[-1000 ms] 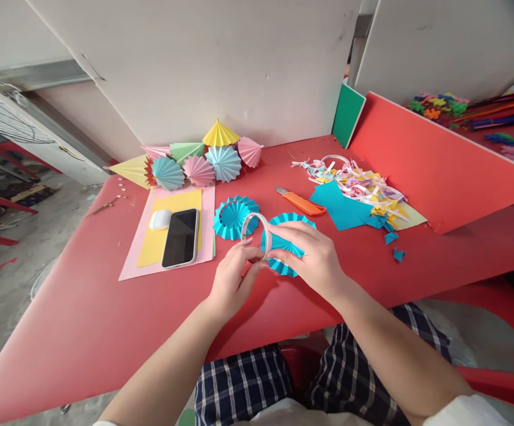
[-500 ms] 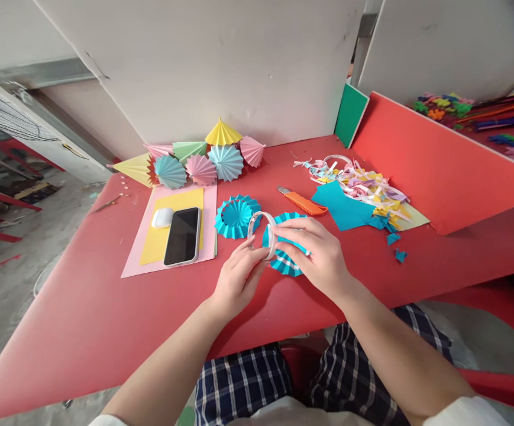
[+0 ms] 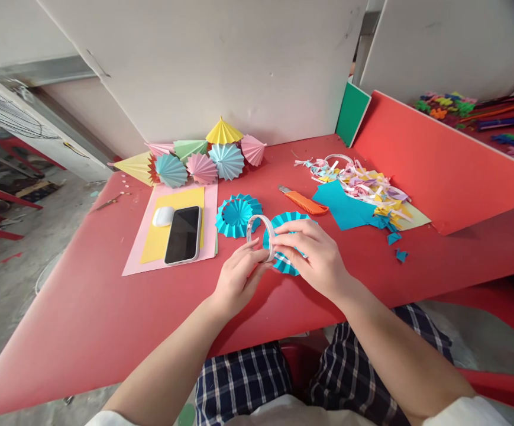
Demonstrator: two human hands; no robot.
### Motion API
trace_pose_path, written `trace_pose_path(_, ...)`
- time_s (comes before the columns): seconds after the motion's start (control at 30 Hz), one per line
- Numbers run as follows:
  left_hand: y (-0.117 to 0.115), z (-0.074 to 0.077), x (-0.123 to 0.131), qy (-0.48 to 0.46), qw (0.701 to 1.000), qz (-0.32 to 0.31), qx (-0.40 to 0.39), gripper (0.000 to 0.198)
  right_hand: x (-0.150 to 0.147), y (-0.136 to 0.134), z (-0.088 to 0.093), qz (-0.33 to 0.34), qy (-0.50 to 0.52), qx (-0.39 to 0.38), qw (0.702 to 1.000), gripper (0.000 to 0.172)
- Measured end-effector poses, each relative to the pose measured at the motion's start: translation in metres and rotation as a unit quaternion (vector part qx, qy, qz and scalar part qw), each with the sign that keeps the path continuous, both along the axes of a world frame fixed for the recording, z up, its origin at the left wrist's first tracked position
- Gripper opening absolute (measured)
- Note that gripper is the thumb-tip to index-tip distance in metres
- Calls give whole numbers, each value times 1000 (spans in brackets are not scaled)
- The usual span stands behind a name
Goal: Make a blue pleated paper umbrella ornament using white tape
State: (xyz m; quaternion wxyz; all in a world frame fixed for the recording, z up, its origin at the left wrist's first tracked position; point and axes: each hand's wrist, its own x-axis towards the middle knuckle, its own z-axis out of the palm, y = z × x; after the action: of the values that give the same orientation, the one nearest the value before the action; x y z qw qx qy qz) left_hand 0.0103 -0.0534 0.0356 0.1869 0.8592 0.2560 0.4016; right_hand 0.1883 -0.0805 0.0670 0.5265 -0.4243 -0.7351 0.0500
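Note:
Upright between my two hands is a roll of white tape (image 3: 249, 229), nearly used up to a thin ring. My left hand (image 3: 238, 277) pinches its lower edge with thumb and fingers. On the right side of the roll, the fingertips of my right hand (image 3: 317, 253) press against it. Beneath the right hand lies a blue pleated paper round (image 3: 285, 220) with white strips on it, partly hidden by the fingers. A second blue pleated round (image 3: 238, 214) sits just beyond the left hand, its centre sunken.
An orange utility knife (image 3: 304, 201), blue paper (image 3: 343, 204) and a heap of paper scraps (image 3: 358, 183) lie to the right. A phone (image 3: 183, 234) and white case (image 3: 163, 216) rest on coloured sheets at left. Small paper umbrellas (image 3: 225, 161) line the back. A red board (image 3: 434, 160) leans at right.
The tape roll has turned slightly, and my right fingers have shifted a little along its edge. Both hands keep hold of it in nearly the same place.

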Motion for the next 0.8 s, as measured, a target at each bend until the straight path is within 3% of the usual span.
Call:
trace_pose_path(0.2,-1,0,-3,-16,998,-41,-40,15,0,2,-2,15,19,-34,999,7)
trace_pose_path(0.43,-5,7,0,-19,982,-148,-120,47,0,3,-2,-6,25,-38,999,7)
trace_pose_path(0.6,-5,6,0,9,980,-134,-148,61,2,3,-2,-38,22,-9,999,9)
trace_pose_path(0.8,-2,1,-6,5,971,-152,-186,58,8,1,4,-68,16,13,997,9)
